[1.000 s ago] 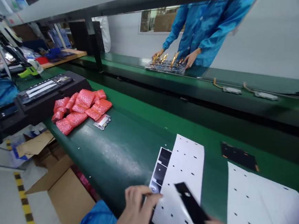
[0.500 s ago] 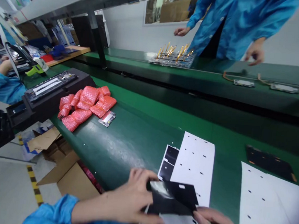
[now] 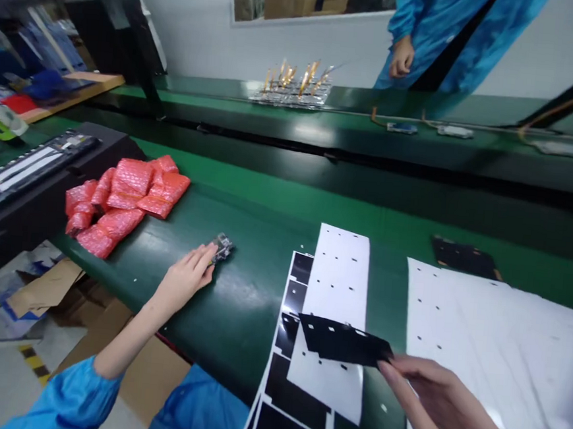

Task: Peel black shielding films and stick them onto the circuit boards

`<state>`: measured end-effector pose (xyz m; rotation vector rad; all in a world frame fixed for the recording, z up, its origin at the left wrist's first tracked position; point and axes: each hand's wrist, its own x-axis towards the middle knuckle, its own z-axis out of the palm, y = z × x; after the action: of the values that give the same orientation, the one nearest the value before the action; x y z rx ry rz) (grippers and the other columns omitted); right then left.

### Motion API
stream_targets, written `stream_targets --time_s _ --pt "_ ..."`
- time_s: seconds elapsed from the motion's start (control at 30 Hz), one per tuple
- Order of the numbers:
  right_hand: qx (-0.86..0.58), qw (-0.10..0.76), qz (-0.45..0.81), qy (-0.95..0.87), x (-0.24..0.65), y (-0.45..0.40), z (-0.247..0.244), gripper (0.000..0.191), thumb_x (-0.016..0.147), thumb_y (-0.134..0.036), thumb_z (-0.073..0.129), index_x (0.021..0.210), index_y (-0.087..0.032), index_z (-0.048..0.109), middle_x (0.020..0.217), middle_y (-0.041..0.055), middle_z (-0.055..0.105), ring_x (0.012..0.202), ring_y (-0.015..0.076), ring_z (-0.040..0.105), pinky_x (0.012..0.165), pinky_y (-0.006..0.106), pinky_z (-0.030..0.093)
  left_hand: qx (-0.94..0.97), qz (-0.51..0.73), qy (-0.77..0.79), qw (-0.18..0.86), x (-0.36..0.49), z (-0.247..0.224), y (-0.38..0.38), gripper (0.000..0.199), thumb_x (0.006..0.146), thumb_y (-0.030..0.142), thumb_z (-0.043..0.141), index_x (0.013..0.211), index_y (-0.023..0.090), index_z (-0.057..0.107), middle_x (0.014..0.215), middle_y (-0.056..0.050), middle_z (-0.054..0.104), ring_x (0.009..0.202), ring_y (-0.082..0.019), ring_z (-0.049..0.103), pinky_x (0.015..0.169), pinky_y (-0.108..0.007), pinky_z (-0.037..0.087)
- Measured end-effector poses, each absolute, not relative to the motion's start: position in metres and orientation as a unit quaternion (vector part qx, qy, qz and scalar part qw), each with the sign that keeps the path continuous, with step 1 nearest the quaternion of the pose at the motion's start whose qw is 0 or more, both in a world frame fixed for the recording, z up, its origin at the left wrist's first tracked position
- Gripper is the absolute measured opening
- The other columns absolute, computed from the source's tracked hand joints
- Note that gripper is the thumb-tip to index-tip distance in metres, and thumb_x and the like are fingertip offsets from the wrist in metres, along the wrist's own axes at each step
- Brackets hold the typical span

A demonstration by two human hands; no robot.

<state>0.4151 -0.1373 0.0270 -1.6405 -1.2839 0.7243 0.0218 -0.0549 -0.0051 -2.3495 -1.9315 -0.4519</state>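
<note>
My left hand grips a small circuit board on the green table, its fingers over the board's near end. Between the thumb and fingers of my right hand is one end of a black adhesive sheet with small cut-outs. The sheet hangs in the air above a white backing sheet that has small dark holes. Partly under that backing lies a strip of black stickers on white liner.
Red bubble-wrap packets lie in a heap at the left, beside a black box. More white sheets and a dark plate are at the right. Across the table stands a person near boards with golden strips.
My left hand has let go of the black sheet, moved left and taken hold of the circuit board, which has come away from the red packets. My right hand keeps the sheet.
</note>
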Motion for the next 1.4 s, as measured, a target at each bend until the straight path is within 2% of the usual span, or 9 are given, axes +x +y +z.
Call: stream_targets --time_s 0.1,0.23,0.47,0.7,0.9,1.0,1.07,1.2,1.4 --pt "-0.652 0.48 0.308 -0.5 0.41 -0.132 0.04 0.027 0.079 -0.049 0.079 0.076 -0.023 0.071 0.074 0.0045 0.074 0.066 0.0217 0.073 0.061 0.029 0.063 -0.78 -0.166 -0.603 0.026 0.018 -0.001 -0.053 0.04 0.105 0.027 0.034 0.131 0.021 0.063 0.119 -0.009 0.075 0.101 -0.021 0.073 0.094 -0.032 0.059" --pt "-0.639 0.523 0.311 -0.471 0.408 -0.134 0.051 0.024 0.081 -0.043 0.08 0.075 -0.022 0.07 0.069 0.0031 0.072 0.063 0.019 0.073 0.058 0.025 0.061 -0.765 -0.202 -0.609 0.045 0.011 -0.001 -0.036 0.044 0.105 0.039 0.037 0.128 0.014 0.065 0.118 -0.021 0.067 0.109 -0.037 0.066 0.096 -0.056 0.054" --pt "-0.59 0.559 0.394 -0.429 0.41 -0.133 0.053 0.028 0.081 -0.043 0.082 0.075 -0.02 0.069 0.062 0.0014 0.07 0.057 0.0168 0.072 0.057 0.027 0.063 -0.764 -0.223 -0.605 0.03 0.005 -0.016 -0.056 0.072 0.094 0.066 0.055 0.149 0.02 0.051 0.125 -0.021 0.057 0.116 -0.045 0.057 0.101 -0.071 0.047" --pt "-0.534 0.584 0.426 -0.438 0.394 -0.132 0.066 0.022 0.081 -0.039 0.083 0.076 -0.022 0.07 0.068 -0.0014 0.07 0.061 0.0129 0.069 0.058 0.024 0.06 -0.766 -0.353 -0.535 -0.055 0.057 0.011 -0.068 0.076 0.087 0.044 0.074 0.156 0.033 0.044 0.131 -0.01 0.053 0.114 -0.033 0.063 0.095 -0.052 0.063" --pt "-0.5 0.598 0.401 -0.48 0.378 -0.136 0.084 0.012 0.086 -0.027 0.081 0.08 -0.025 0.071 0.092 0.0032 0.079 0.119 0.0278 0.072 0.088 0.038 0.063 -0.816 -0.424 -0.381 -0.098 0.14 0.067 -0.1 0.088 0.084 0.036 0.08 0.16 0.026 0.037 0.133 -0.011 0.061 0.119 -0.026 0.065 0.095 -0.038 0.065" --pt "-0.489 0.6 0.376 -0.51 0.371 -0.137 0.09 0.01 0.088 -0.023 0.078 0.082 -0.025 0.071 0.085 0.0031 0.078 0.128 0.031 0.068 0.096 0.045 0.062 -0.801 -0.452 -0.381 -0.098 0.156 0.079 -0.107 0.096 0.08 0.04 0.084 0.162 0.025 0.035 0.129 -0.011 0.065 0.115 -0.026 0.066 0.09 -0.037 0.067" --pt "-0.494 0.594 0.364 -0.521 0.37 -0.139 0.092 0.01 0.088 -0.021 0.078 0.082 -0.025 0.071 0.081 0.002 0.076 0.118 0.0287 0.073 0.094 0.043 0.063 -0.789 -0.466 -0.384 -0.113 0.156 0.08 -0.108 0.099 0.08 0.043 0.085 0.162 0.03 0.033 0.129 -0.011 0.066 0.114 -0.027 0.067 0.085 -0.038 0.069" --pt "-0.503 0.583 0.37 -0.52 0.374 -0.145 0.092 0.011 0.086 -0.017 0.079 0.085 -0.025 0.072 0.079 -0.001 0.075 0.077 0.0155 0.074 0.069 0.027 0.064 -0.778 -0.474 -0.381 -0.158 0.15 0.075 -0.109 0.102 0.078 0.048 0.087 0.162 0.035 0.031 0.133 -0.009 0.065 0.113 -0.029 0.069 0.081 -0.04 0.07" --pt "-0.479 0.593 0.42 -0.492 0.376 -0.149 0.091 0.011 0.088 -0.016 0.078 0.087 -0.023 0.07 0.077 -0.0037 0.07 0.061 0.0135 0.074 0.058 0.025 0.066 -0.767 -0.473 -0.396 -0.175 0.15 0.072 -0.111 0.101 0.079 0.047 0.087 0.162 0.039 0.03 0.134 -0.008 0.064 0.118 -0.029 0.069 0.082 -0.039 0.071"
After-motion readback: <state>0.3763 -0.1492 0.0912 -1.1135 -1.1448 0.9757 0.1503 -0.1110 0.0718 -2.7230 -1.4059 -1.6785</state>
